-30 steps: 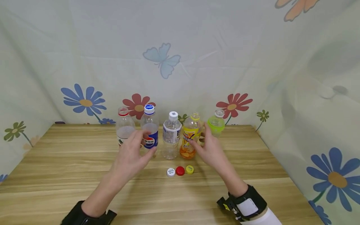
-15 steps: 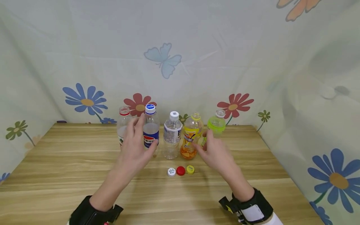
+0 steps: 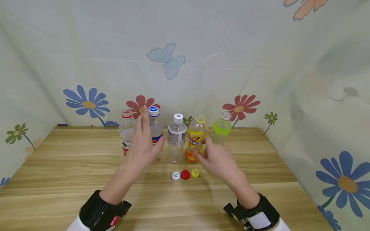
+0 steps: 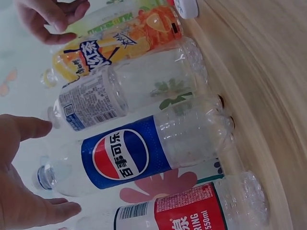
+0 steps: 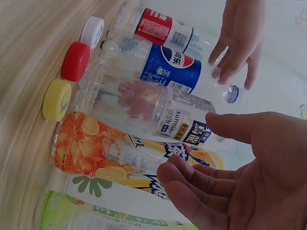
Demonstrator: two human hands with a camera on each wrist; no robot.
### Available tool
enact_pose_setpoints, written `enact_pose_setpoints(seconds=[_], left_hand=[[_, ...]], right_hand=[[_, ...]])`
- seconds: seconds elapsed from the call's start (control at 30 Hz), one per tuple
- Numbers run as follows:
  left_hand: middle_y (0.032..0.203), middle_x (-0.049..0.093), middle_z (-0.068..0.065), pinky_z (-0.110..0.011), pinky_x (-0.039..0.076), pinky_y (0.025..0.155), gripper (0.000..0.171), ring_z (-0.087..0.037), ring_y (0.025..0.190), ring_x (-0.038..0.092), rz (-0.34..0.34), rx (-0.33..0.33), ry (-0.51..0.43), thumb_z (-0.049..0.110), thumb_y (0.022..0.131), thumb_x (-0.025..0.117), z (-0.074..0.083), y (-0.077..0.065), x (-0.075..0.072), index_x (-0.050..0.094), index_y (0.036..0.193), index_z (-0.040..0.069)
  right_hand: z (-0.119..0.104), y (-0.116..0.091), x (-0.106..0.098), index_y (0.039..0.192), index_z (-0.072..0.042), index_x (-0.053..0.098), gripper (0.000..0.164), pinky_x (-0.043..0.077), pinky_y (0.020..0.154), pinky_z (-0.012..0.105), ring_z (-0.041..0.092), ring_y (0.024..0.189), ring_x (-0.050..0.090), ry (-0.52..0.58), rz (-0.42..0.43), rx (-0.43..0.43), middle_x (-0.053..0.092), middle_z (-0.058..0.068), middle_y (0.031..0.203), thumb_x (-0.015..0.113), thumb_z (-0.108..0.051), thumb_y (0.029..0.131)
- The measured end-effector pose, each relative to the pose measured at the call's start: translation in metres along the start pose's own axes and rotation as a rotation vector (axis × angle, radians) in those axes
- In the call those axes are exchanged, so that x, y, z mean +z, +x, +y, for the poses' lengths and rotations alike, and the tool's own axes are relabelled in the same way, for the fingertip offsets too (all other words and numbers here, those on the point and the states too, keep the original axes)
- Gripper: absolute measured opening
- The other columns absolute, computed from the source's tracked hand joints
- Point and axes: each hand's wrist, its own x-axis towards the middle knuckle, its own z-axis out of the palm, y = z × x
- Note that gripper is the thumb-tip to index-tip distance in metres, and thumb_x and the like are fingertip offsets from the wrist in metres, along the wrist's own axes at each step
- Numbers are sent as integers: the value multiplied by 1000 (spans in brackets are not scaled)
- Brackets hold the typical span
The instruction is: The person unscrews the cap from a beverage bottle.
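My left hand (image 3: 141, 146) is raised in front of the Pepsi bottle (image 4: 124, 158), fingers extended and thumb spread; it holds nothing. The bottle stands upright and has a white-and-blue cap (image 3: 154, 111). In the left wrist view the thumb and fingers are on either side of that cap's height, apart from it. My right hand (image 3: 218, 157) hovers by the yellow-labelled tea bottle (image 3: 193, 144), fingers loosely bent around nothing. Whether a fingertip touches this bottle I cannot tell. The tea bottle's mouth is uncapped.
A capped clear Suntory bottle (image 3: 176, 138) stands mid-row. At the row's ends are uncapped bottles, one red-labelled (image 3: 126, 138) and one green-labelled (image 3: 221, 130). Loose white (image 3: 175, 176), red (image 3: 185, 175) and yellow (image 3: 195, 173) caps lie in front on the wooden table (image 3: 72, 166).
My left hand has risen and moved forward, its fingers straightening beside the Pepsi bottle. My right hand has drawn slightly back toward me. The bottles and caps stay in place.
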Motion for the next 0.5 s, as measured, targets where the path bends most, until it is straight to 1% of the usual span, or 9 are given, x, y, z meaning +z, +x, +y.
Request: enact_pose_setpoints(seconds=[0.17, 0.3, 0.4, 0.5], left_hand=[[147, 28, -20, -47, 33, 106, 117, -35, 135, 33, -39, -6, 14, 21, 86, 77, -4, 6, 3, -16, 156, 19], [146, 28, -22, -46, 33, 106, 114, -35, 135, 33, -72, -51, -1, 21, 89, 75, -7, 9, 5, -17, 156, 18], [146, 27, -22, -46, 32, 106, 110, -35, 135, 34, -82, -93, -19, 21, 89, 75, -10, 11, 6, -11, 157, 13], [144, 30, -22, -45, 35, 105, 102, -35, 133, 37, -75, -109, -17, 19, 89, 74, -12, 13, 6, -1, 157, 6]], right_hand=[[-3, -2, 1, 121, -8, 52, 46, 37, 42, 22, 7, 47, 47, -11, 8, -40, 50, -11, 62, 69, -39, 92], [-5, -3, 1, 122, -8, 52, 47, 36, 42, 22, 7, 48, 47, -8, 6, -52, 49, -11, 62, 70, -38, 91], [-7, -4, 1, 123, -7, 52, 48, 36, 43, 22, 7, 49, 48, -6, 4, -56, 50, -12, 62, 70, -38, 91], [-8, -4, 1, 123, -6, 52, 48, 37, 44, 22, 6, 50, 49, -4, 4, -62, 50, -12, 63, 70, -37, 91]])
